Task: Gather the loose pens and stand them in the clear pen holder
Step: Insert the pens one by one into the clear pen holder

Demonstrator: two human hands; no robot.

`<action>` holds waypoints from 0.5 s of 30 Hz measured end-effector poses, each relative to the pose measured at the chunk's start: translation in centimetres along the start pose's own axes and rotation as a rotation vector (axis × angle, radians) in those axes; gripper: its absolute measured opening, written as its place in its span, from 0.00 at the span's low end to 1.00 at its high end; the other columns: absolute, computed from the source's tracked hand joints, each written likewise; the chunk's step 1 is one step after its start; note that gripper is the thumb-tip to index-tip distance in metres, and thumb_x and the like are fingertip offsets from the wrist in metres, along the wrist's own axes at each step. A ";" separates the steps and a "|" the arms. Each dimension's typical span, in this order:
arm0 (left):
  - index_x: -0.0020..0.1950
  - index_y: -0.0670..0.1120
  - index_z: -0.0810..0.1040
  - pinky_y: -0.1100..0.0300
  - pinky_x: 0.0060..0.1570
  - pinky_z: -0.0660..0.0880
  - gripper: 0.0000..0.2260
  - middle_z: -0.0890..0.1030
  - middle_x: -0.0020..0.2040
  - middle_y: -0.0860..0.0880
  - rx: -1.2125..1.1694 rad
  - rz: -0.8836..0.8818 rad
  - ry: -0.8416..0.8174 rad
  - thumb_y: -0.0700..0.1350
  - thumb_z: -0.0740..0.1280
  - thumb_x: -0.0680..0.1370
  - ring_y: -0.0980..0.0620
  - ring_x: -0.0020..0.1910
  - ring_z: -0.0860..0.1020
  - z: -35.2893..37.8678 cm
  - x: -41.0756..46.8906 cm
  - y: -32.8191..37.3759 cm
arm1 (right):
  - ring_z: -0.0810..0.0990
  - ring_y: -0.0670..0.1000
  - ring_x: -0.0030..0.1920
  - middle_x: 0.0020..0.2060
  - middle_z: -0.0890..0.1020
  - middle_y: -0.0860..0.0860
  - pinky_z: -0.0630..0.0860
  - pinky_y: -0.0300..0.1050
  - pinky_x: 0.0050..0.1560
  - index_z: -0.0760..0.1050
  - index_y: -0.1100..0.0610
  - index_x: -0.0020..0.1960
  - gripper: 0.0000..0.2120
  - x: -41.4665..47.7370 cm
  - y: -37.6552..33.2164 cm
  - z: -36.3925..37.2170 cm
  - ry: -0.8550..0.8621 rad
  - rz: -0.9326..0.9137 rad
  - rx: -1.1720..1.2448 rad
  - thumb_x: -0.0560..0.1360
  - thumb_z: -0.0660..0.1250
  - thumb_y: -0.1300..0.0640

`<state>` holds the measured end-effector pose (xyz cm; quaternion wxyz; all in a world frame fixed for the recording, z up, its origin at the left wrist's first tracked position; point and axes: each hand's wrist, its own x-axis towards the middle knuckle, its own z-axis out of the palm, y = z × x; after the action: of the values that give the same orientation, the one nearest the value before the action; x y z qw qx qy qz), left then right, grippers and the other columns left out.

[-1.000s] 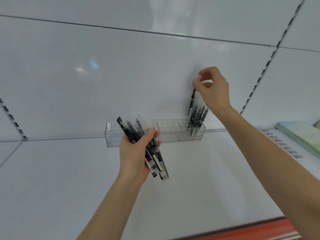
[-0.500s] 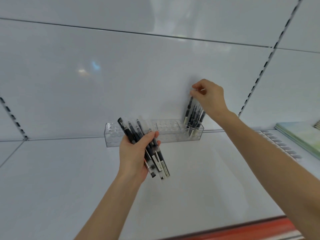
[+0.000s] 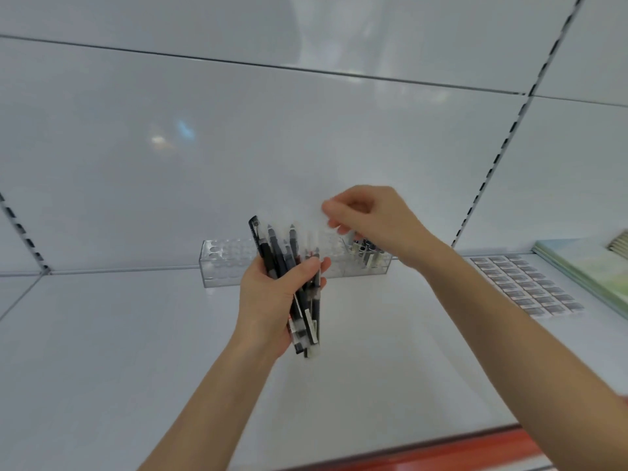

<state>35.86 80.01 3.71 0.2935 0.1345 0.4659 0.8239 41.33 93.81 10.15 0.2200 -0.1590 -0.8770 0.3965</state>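
Note:
A clear pen holder (image 3: 224, 265) with rows of round holes stands at the back of the white shelf. Several black pens (image 3: 365, 253) stand in its right end, partly hidden by my right hand. My left hand (image 3: 272, 300) is shut on a bundle of black pens (image 3: 295, 287), held fanned upright in front of the holder's middle. My right hand (image 3: 370, 219) hovers just above and right of the bundle's tips, fingers pinched together with nothing visible between them.
The white shelf (image 3: 102, 351) has a red front edge (image 3: 458, 450). A sheet of small grey labels (image 3: 523, 283) and a stack of green-covered notebooks (image 3: 591, 270) lie at the right. White back panels with slotted uprights rise behind.
My right hand let go of the pen it lowered into the holder's right end and moved left toward the bundle. My left hand raised the bundle slightly.

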 end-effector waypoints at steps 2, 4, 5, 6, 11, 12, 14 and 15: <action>0.50 0.38 0.76 0.55 0.42 0.81 0.08 0.84 0.39 0.45 0.017 0.008 -0.014 0.33 0.69 0.72 0.46 0.42 0.84 0.4 -0.2 -0.1 | 0.79 0.40 0.32 0.30 0.82 0.43 0.73 0.31 0.31 0.78 0.51 0.41 0.03 -0.6 -0.3 0.6 -0.090 -0.001 0.026 0.72 0.69 0.52; 0.52 0.37 0.77 0.53 0.44 0.81 0.10 0.85 0.41 0.44 0.041 0.006 -0.009 0.34 0.69 0.72 0.46 0.43 0.84 0.4 -0.3 -0.1 | 0.78 0.40 0.28 0.25 0.80 0.43 0.73 0.31 0.30 0.78 0.53 0.37 0.05 -0.5 -0.1 0.3 -0.053 -0.013 0.063 0.72 0.69 0.58; 0.53 0.37 0.77 0.53 0.45 0.81 0.11 0.85 0.43 0.44 0.046 0.000 0.003 0.35 0.69 0.72 0.47 0.44 0.84 0.3 -0.3 -0.1 | 0.77 0.40 0.27 0.24 0.80 0.44 0.74 0.32 0.30 0.78 0.53 0.36 0.06 -0.2 0.1 -0.3 0.015 -0.011 0.074 0.72 0.69 0.60; 0.53 0.37 0.77 0.52 0.47 0.81 0.11 0.85 0.44 0.44 0.045 -0.009 0.014 0.36 0.70 0.72 0.48 0.45 0.84 0.1 -0.3 0.0 | 0.77 0.40 0.25 0.23 0.80 0.45 0.75 0.33 0.31 0.78 0.54 0.35 0.07 0.1 0.3 -1.2 0.113 -0.008 0.078 0.71 0.69 0.61; 0.51 0.40 0.76 0.62 0.38 0.81 0.08 0.83 0.43 0.46 -0.016 -0.066 0.088 0.37 0.69 0.72 0.54 0.37 0.83 -0.8 -0.2 0.3 | 0.77 0.41 0.30 0.32 0.81 0.53 0.76 0.44 0.46 0.79 0.58 0.40 0.06 2.8 2.2 -5.0 0.526 -0.054 -0.165 0.74 0.65 0.59; 0.51 0.41 0.76 0.63 0.36 0.80 0.08 0.82 0.41 0.46 -0.023 -0.075 0.103 0.37 0.69 0.73 0.55 0.36 0.82 -0.8 -0.3 0.2 | 0.78 0.45 0.34 0.36 0.82 0.56 0.75 0.43 0.48 0.79 0.60 0.43 0.07 3.2 2.4 -5.1 0.544 -0.064 -0.222 0.75 0.64 0.59; 0.51 0.40 0.75 0.63 0.37 0.80 0.08 0.80 0.40 0.46 -0.021 -0.089 0.119 0.37 0.69 0.73 0.55 0.35 0.80 -0.7 -0.4 0.1 | 0.79 0.54 0.42 0.41 0.83 0.59 0.73 0.44 0.50 0.79 0.64 0.46 0.09 3.7 3.0 -4.7 0.526 -0.084 -0.318 0.76 0.62 0.60; 0.51 0.40 0.75 0.63 0.38 0.80 0.08 0.79 0.40 0.46 -0.021 -0.092 0.122 0.36 0.69 0.73 0.54 0.36 0.80 -0.7 -0.5 0.1 | 0.79 0.56 0.45 0.42 0.82 0.60 0.73 0.46 0.51 0.78 0.65 0.47 0.09 3.9 3.2 -4.3 0.503 -0.097 -0.356 0.76 0.62 0.60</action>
<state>35.83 79.19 3.44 0.3035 0.0592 0.4799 0.8210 40.57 100.32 11.25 0.4172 -0.2463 -0.8574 0.1739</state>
